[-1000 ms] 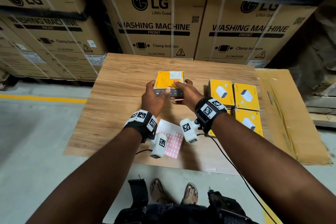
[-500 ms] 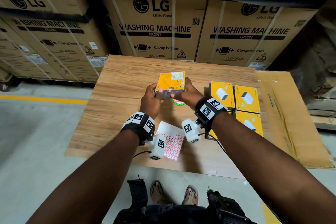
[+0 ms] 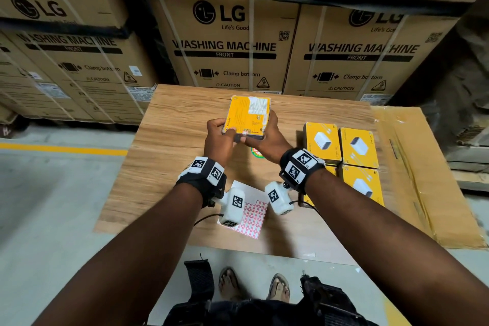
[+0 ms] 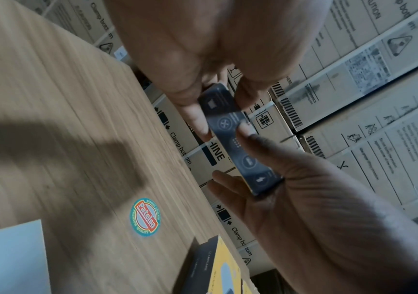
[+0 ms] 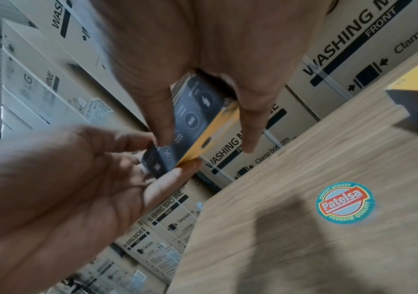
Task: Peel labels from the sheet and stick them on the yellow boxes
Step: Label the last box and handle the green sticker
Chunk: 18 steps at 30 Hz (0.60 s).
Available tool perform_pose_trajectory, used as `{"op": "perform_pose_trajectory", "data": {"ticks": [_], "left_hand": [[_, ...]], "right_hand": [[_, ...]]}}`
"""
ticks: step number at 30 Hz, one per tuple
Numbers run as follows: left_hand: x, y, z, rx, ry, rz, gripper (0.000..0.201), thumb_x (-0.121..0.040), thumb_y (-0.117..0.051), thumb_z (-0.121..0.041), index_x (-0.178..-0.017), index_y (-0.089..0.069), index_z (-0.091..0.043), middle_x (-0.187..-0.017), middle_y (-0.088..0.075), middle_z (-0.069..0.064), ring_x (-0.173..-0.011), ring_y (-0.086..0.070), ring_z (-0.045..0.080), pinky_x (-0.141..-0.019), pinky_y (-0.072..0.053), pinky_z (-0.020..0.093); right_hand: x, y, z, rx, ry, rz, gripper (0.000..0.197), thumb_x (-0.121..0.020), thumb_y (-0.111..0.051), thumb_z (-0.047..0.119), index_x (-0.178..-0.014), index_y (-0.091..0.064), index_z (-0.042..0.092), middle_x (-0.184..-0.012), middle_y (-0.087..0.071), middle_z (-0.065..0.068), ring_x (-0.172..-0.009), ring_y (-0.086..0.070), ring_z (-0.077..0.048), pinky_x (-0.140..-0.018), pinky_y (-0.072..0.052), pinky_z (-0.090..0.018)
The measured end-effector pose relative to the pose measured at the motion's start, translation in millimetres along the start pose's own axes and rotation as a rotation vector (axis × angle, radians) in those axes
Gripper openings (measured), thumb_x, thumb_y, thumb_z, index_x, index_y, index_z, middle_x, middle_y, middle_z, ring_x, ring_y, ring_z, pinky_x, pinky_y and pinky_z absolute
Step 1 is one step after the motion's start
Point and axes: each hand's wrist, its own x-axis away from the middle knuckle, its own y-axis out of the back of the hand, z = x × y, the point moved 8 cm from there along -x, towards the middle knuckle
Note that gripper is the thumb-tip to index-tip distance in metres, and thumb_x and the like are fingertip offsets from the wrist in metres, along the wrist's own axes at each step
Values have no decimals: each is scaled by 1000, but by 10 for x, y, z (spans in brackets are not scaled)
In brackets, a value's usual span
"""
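Both hands on one yellow box (image 3: 247, 118), lifted clear above the wooden table (image 3: 172, 145), printed back face tilted toward the head camera. Left hand (image 3: 221, 137) clamps the box's near-left corner, thumb on the yellow face, fingers curled under. Right hand (image 3: 266, 137) clamps the near-right corner, thumb along the dark near edge, fingers wrapped around the right side. Wrist views confirm: the dark side panel (image 4: 238, 137) sits pinched between the two hands' fingertips. A small pale label at the near edge of the box between the thumbs; can't tell if it's fully stuck down.

Label sheet (image 3: 250, 213) lies flat on the table near the person, below both wrists, partly hidden by the wrist cameras. Not touched by either hand.

More yellow boxes (image 3: 344, 151) lie grouped flat on the table, right of the right hand, well apart from the held box. Round Patelsa sticker (image 5: 345, 202) on the tabletop under the hands. LG washing machine cartons (image 3: 232, 42) stacked at the far side.
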Motion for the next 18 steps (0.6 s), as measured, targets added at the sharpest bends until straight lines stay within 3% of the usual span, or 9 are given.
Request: {"op": "perform_pose_trajectory", "data": {"ticks": [2,6,8,10,13,15,18], "left_hand": [[-6,11,-7,39,-2,-10,22,-94,-54,-13,-114,-45,-20,-121,-60,7,-97,-62,20,-88,-56,44],[3,15,-24,69,-26,-22,20,-96,-56,-19,-113,-46,-19,-115,-59,5,-99,-62,20,-86,-58,44],[3,34,-54,75,-58,-21,23,-95,-60,-20,-114,-47,-18,-109,-61,2,-96,-63,18,-85,-58,43],[-11,58,-75,67,-103,-5,33,-91,-66,-24,-118,-49,-17,-114,-65,4,-95,-66,16,-83,-59,42],[-42,79,-83,24,-162,67,52,-79,-80,-29,-120,-49,-26,-114,-69,-3,-97,-68,11,-83,-57,31],[-41,82,-108,-12,-199,128,63,-73,-84,-12,-122,-48,-27,-112,-69,-4,-97,-67,6,-86,-54,21],[-78,124,-104,-26,-219,140,70,-69,-81,6,-127,-51,-20,-115,-68,1,-99,-66,7,-85,-52,15]], "right_hand": [[-11,19,36,-7,16,-6,104,-61,-82,47,-143,-21,24,-139,-49,-2,-126,-53,-16,-107,-45,-44],[-12,31,129,17,24,-13,93,-70,-80,51,-142,-22,37,-145,-46,-3,-131,-49,-18,-111,-40,-44],[-15,55,140,82,9,9,97,-81,-75,46,-153,-12,26,-155,-33,0,-139,-36,-16,-113,-30,-31],[-23,90,113,117,-18,17,89,-89,-71,32,-154,-13,15,-146,-38,1,-133,-40,-14,-104,-32,-24],[-16,99,63,81,-69,37,86,-84,-74,6,-150,-20,12,-124,-56,-1,-111,-58,-18,-95,-47,-29],[-20,95,47,95,-77,34,86,-78,-75,-6,-147,-27,13,-108,-58,3,-98,-59,-15,-89,-52,-28],[-20,168,68,186,-11,-94,64,-77,-75,-3,-131,-49,17,-104,-63,1,-94,-64,-17,-90,-53,-31]]}}
